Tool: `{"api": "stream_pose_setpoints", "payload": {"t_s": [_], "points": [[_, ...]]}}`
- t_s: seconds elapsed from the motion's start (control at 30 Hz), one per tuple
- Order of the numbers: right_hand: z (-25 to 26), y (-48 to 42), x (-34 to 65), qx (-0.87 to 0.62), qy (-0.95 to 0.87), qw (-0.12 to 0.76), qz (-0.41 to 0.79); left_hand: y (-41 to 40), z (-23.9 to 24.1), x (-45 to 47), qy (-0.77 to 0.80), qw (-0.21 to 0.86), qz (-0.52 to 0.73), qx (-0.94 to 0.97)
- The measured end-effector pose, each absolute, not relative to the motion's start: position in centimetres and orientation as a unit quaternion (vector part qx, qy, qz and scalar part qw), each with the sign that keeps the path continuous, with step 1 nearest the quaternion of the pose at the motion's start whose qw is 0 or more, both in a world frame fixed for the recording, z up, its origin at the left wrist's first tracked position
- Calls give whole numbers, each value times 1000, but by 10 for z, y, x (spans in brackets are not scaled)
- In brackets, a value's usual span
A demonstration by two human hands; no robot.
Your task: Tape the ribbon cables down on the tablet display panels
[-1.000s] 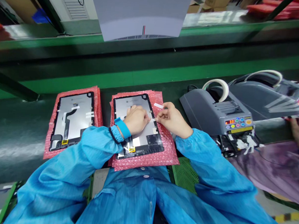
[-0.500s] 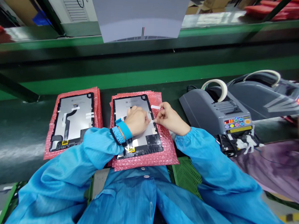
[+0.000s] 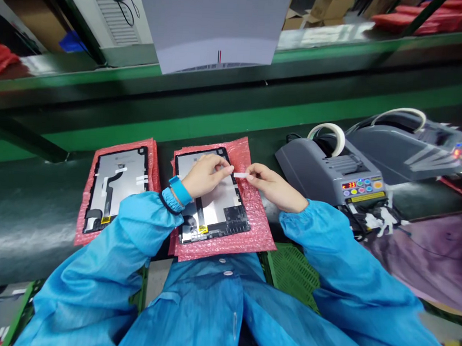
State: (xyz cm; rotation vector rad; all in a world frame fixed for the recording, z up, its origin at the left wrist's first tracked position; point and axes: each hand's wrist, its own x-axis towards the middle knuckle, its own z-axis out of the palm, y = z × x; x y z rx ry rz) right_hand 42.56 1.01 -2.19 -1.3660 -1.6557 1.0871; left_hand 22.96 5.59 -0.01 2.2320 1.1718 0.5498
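Observation:
A short white strip of tape (image 3: 240, 175) is stretched between my two hands, above the right edge of a tablet screen panel (image 3: 218, 211). My left hand (image 3: 207, 176), with a blue band at its wrist, reaches over the panel, thumb and fingers pinched at the strip's left end. From the right, my right hand (image 3: 273, 186) pinches the other end. The panel lies back side up on pink bubble wrap (image 3: 257, 226), showing a flat cable with a yellow-edged tab. My left hand covers part of its upper half.
Another tablet panel (image 3: 126, 183) with white tape pieces lies on bubble wrap to the left. Two grey tape dispensers (image 3: 324, 167) with tape rolls stand at right. A green basket (image 3: 293, 274) sits below the bench edge. Purple cloth (image 3: 428, 255) shows at far right.
My left hand has lifted off the panel's middle and moved up to the strip. The right hand has shifted slightly right, with the strip now between both hands.

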Motion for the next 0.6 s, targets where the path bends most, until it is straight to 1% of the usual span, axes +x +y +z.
{"api": "stream_pose_setpoints", "payload": {"t_s": [0.1, 0.23, 0.4, 0.6], "points": [[-12, 8, 423, -526, -711, 310, 349, 53, 3, 233, 423, 267, 184, 846], [-10, 9, 424, -533, -738, 279, 306, 50, 2, 236, 438, 266, 140, 847], [-10, 13, 429, -585, -712, 313, 228, 52, 0, 235, 472, 268, 124, 831], [-23, 22, 418, -570, -728, 314, 214, 51, -1, 235, 483, 259, 94, 831]]}}
